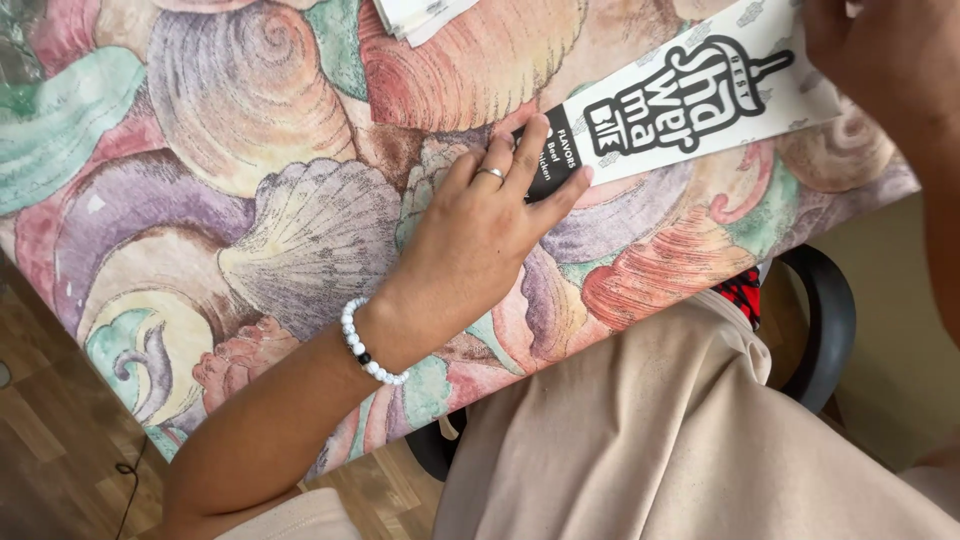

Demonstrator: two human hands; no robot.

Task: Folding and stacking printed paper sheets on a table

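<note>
Broadly, a table point(250, 150) covered in a cloth printed with large pastel seashells fills the view. On it, toward its far right part, lies a long flat white paper sleeve point(690, 95) with black printing and a black end. The left hand point(480, 225), fingers spread flat, presses on that black end; a ring sits on one finger and a white bead bracelet point(368, 345) circles the wrist. The right hand point(880, 50) rests on the sleeve's far end, its grip hidden by the frame edge.

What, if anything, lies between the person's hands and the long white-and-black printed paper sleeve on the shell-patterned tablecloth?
Nothing visible does. The left hand already presses the long white-and-black printed paper sleeve at its black end, and the right hand rests on its far end.
</note>
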